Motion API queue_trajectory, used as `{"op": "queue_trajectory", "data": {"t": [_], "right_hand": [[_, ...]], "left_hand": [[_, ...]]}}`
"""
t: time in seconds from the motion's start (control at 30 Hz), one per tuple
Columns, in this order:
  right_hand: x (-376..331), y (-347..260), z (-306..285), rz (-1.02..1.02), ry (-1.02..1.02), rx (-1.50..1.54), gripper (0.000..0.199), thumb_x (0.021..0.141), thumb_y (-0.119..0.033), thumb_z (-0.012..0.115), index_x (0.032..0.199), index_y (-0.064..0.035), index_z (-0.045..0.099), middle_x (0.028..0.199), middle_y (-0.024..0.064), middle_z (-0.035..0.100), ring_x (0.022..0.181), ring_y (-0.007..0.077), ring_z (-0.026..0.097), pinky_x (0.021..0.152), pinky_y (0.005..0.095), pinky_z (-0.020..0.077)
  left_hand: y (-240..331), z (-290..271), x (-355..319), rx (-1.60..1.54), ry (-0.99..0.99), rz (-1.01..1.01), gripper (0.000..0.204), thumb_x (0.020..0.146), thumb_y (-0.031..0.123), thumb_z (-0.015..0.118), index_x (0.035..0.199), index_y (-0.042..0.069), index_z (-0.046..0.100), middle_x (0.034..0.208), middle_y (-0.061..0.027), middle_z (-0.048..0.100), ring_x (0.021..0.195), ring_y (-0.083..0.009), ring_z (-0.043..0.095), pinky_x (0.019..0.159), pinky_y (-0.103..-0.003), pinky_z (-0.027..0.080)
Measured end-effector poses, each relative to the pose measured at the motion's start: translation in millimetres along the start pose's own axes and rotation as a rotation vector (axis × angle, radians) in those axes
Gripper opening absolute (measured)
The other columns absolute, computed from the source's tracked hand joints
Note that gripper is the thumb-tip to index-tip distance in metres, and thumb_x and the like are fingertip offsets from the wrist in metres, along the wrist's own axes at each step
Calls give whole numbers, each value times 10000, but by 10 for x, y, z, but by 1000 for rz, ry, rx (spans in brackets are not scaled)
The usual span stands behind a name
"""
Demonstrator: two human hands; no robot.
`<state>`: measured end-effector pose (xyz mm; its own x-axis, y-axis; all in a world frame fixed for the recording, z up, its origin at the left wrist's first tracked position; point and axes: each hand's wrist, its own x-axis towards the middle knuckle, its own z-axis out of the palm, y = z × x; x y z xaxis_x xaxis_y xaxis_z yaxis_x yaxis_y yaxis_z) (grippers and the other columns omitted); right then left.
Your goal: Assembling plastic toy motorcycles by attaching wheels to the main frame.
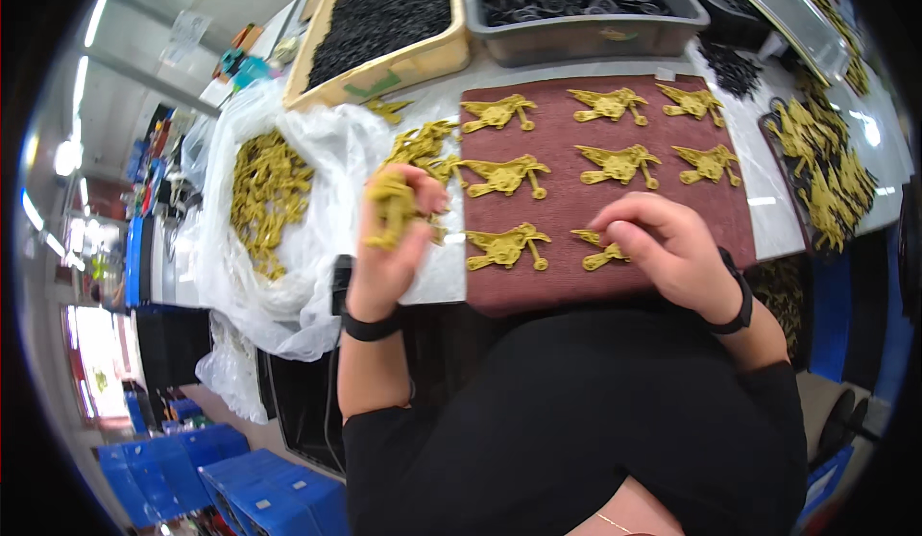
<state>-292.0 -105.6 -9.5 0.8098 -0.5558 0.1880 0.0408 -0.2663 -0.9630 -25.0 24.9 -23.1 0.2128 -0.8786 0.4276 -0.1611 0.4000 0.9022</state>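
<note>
A bunch of olive-yellow moulded parts [390, 207] is in my left hand [401, 238], its fingers curled around them left of the mat. On the maroon cloth mat [567, 217], several flat parts of the same kind, each with a pointed end and a small round-tipped leg, lie spaced out in three rows. My right hand [672, 248] is over the near row, thumb and forefinger closed at one part [597, 254]. That part's right side is hidden beneath the hand.
A clear plastic bag [331, 176] of similar parts stands at left, with loose parts [423, 145] beside the mat. Behind are a cream bin [456, 48] of small black pieces and a grey bin [595, 40] of black rings. More parts are heaped on a tray [816, 176] at right.
</note>
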Motion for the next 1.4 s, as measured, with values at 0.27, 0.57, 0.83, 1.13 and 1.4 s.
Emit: {"op": "queue_trajectory", "data": {"t": [0.27,0.57,0.83,1.13,1.4], "right_hand": [[-55,-85,57,198,-187,492,230,946,-218,559,938,10,593,841,42,651,768,63,603,727,222,492],[-401,132,-159,365,84,464,196,960,-195,517,892,-21,576,749,1,560,578,34,483,506,199,392],[-909,678,-1122,641,408,583,198,985,-189,456,917,-22,537,746,0,497,554,35,363,442,173,317],[-1024,807,-1422,781,193,432,174,980,-193,463,956,-35,531,676,-5,490,503,29,335,419,183,294],[-931,722,-1237,494,300,-506,378,846,-215,662,1119,-7,504,638,139,573,549,265,561,561,345,450]], "left_hand": [[-236,1022,184,540,-190,304,830,687,625,675,1176,-6,447,1035,-160,489,966,-326,481,893,-448,354],[-312,1313,183,33,374,208,808,816,715,432,1089,-39,525,865,-122,544,840,-273,535,800,-416,434],[-446,-132,166,1579,322,54,537,843,425,614,1181,18,523,1040,-128,565,1024,-275,525,928,-411,359],[-678,-334,35,1626,199,-475,717,765,446,697,1337,95,446,1233,-130,502,1133,-316,488,957,-542,310],[-307,673,416,1165,-55,94,411,811,175,682,1189,55,573,1201,-162,533,1116,-345,503,936,-412,398]]}}
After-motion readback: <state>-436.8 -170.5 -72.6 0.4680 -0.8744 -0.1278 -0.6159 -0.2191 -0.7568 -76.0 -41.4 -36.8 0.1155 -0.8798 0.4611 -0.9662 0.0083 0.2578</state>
